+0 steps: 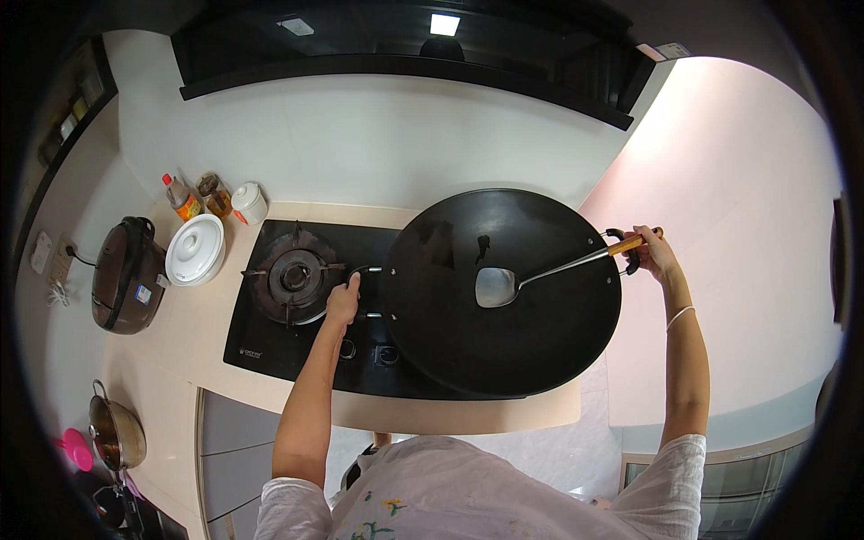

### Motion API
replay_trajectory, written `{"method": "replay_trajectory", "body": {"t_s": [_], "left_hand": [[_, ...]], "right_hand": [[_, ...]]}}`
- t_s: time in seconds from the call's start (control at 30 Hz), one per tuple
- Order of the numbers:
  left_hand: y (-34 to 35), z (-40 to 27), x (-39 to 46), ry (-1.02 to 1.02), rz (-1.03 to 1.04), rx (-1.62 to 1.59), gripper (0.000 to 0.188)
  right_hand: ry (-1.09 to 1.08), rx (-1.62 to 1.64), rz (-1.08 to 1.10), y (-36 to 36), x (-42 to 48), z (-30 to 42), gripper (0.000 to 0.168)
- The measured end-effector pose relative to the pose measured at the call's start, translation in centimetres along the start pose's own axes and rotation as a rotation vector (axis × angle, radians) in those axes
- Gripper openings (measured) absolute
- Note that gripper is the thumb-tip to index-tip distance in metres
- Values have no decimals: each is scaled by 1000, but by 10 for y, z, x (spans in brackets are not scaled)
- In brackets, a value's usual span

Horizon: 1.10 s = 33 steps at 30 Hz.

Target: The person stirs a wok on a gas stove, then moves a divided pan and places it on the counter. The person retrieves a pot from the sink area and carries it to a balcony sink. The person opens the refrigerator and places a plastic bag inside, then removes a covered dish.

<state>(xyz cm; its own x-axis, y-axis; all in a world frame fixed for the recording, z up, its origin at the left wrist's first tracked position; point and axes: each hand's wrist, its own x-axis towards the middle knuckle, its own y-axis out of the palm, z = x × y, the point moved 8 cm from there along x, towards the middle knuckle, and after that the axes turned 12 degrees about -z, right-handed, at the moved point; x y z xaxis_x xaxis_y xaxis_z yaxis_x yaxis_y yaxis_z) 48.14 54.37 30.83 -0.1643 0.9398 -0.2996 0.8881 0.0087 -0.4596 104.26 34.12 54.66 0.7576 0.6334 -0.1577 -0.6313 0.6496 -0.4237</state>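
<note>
A large black wok (439,337) is over the right part of a black gas hob (270,354). My left hand (343,300) is closed round the wok's left loop handle, beside the uncovered left burner (295,275). At the far side my right hand (653,255) grips the right loop handle together with the wooden handle of a metal spatula (496,287). The spatula's blade lies inside the wok, near its middle. A small dark wet-looking patch marks the wok's inner wall above the blade.
Left of the hob stand a white lidded bowl (195,250), a brown rice cooker (128,277), a sauce bottle (181,198), a glass jar (214,196) and a white lidded pot (249,204). A lidded saucepan (118,432) stands lower left. A range hood (405,67) hangs above.
</note>
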Motion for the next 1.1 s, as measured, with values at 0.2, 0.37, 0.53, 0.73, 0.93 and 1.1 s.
{"method": "replay_trajectory", "body": {"t_s": [0.2, 0.37, 0.53, 0.73, 0.93, 1.1], "left_hand": [[0, 0, -1, -17, 12, -3, 58], [-1, -1, -2, -10, 8, -5, 57], [-1, -3, -3, -9, 8, 13, 58], [-1, 1, 0, -5, 8, 9, 58], [0, -1, -3, -4, 0, -14, 57], [-2, 0, -1, 18, -10, 27, 61]], "right_hand": [[1, -2, -5, -1, 2, -1, 45], [4, 2, 2, -1, 3, -1, 45], [4, -5, 0, -1, 1, 0, 45], [-3, -18, 4, 1, -1, 3, 45], [17, -19, 24, 1, 0, 2, 45], [13, 0, 37, 4, 0, 3, 45]]}}
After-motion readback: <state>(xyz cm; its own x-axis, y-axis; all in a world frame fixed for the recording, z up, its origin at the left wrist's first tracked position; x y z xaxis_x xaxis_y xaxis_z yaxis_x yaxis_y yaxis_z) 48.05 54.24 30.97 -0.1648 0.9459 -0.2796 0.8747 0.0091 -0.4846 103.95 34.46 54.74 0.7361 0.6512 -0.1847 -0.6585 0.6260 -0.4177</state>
